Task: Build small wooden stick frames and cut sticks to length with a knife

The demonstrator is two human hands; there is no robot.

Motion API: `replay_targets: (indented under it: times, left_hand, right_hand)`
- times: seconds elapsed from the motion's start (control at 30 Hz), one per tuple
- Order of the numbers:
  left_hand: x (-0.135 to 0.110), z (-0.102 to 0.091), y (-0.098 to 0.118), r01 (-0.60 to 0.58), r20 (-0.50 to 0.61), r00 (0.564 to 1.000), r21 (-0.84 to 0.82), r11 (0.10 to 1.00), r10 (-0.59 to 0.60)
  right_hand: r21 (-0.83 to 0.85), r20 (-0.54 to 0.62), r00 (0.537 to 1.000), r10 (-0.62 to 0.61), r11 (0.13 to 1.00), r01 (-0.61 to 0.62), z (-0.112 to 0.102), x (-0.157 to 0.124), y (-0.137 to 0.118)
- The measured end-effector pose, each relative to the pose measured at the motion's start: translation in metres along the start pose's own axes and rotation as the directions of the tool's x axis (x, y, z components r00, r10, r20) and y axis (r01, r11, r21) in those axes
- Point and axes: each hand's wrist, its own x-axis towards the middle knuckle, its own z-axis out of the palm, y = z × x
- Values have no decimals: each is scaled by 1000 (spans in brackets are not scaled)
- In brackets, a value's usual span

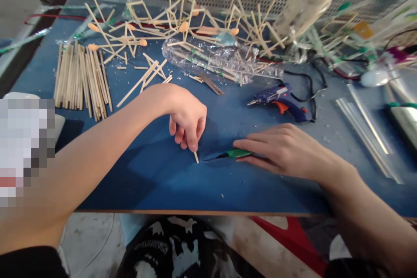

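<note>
My left hand (187, 117) hovers over the blue table (156, 178), fingers curled downward and pinching a short wooden stick piece (196, 157) whose tip rests on the surface. My right hand (283, 150) lies low on the table, fingers pressed around a green-handled knife (236, 153) whose dark blade points left toward the stick piece. Blade tip and stick are a small gap apart.
A bundle of wooden sticks (81, 78) lies at the back left. Glued stick structures (176, 21) and a plastic bag (221, 61) crowd the back. A blue glue gun (282, 100) with black cord sits behind my right hand. Clear glue sticks (368, 134) lie right.
</note>
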Motion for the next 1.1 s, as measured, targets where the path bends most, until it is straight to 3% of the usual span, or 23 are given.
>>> replay_targets:
  times: [0.17,0.6,0.87,1.1]
  left_hand:
    - [-3,0,0,-35,15,999,31,999,34]
    - [-4,-1,-1,-54,10,998,47,997,54]
    - [-1,4,4,-93,54,994,-94,991,98]
    - [1,11,11,-12,66,998,0,1000,12]
  right_hand:
    - [-54,-61,998,7,998,-10,3,3,-3]
    - [-48,-57,998,7,999,-10,4,5,-3]
    - [-71,-42,999,-16,997,13,0,4,-6]
    - [-103,1,999,-44,994,44,2,-1,-11]
